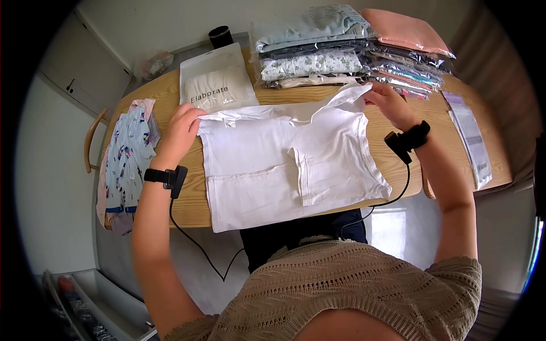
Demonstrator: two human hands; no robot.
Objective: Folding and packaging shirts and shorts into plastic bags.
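Holding white shirt (pixel 250 150) mid-frame: left hand (pixel 180 129) grips its upper-left corner, right hand (pixel 393 107) pinches its raised upper-right edge. Bagged clothes (pixel 313 63) sit stacked upper right.

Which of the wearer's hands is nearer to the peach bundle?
Right. The right hand, gripping the white garment, is on the wearer's side of the peach bundle; the left hand is farther away, at the garment's far left corner.
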